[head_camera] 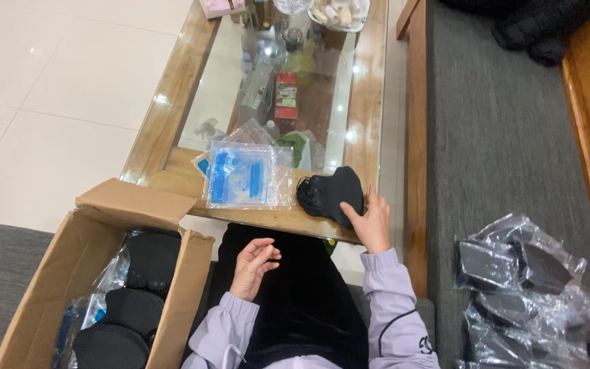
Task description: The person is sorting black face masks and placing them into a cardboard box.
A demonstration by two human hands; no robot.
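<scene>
Left of table (172, 179): open box (42, 287) of black masks. On table's near edge: clear bags (246, 176), beside them black masks (332, 195). Right hand (372, 222) spread, fingertips touching masks. Left hand (254, 265) over lap, loosely curled, empty.

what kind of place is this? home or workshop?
Likely a home living room used for packing: a glass-topped wooden coffee table, a grey cushioned bench seat, and a tiled floor. A cardboard box holds black masks.
</scene>
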